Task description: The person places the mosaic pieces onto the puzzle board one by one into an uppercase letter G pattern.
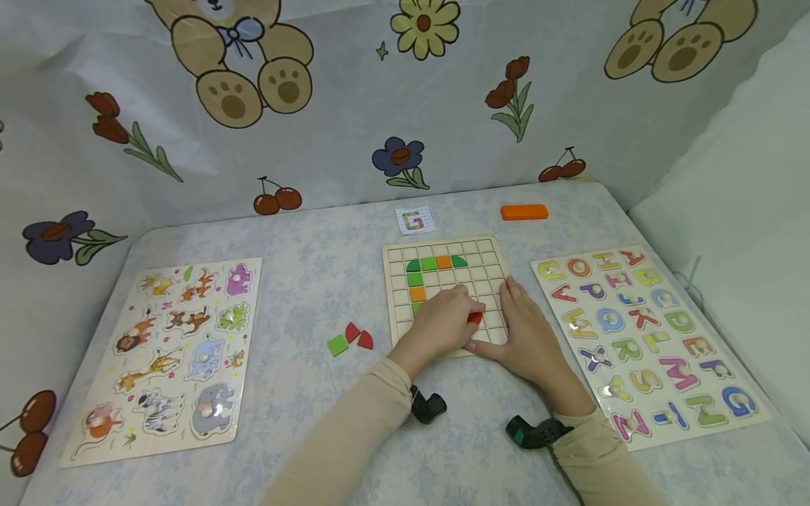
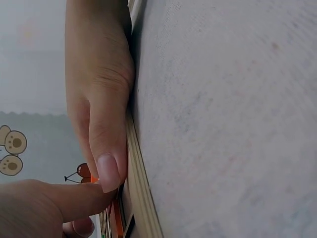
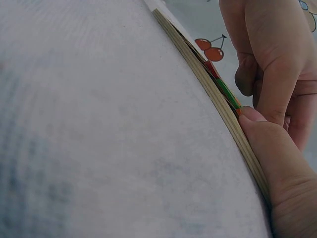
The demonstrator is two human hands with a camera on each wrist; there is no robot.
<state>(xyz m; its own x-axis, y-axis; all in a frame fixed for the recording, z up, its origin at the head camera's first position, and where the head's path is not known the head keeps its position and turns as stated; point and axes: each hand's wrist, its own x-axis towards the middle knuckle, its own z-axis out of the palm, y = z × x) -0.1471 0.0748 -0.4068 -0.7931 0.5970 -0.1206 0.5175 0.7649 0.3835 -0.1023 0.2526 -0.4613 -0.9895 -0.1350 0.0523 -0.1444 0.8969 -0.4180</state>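
At the table centre, the grid board (image 1: 443, 292) carries part of a figure: green and orange tiles (image 1: 430, 264) fill a short top row and run down the left column, while most cells are bare. The left hand (image 1: 443, 320) pinches a red tile (image 1: 474, 318) over a cell near the board's near edge; the right hand (image 1: 528, 330) lies flat, fingers straight, on the board's near right corner. As a judgement, under half is done: one green piece (image 1: 337, 344) and two red pieces (image 1: 358, 336) lie loose left of the board.
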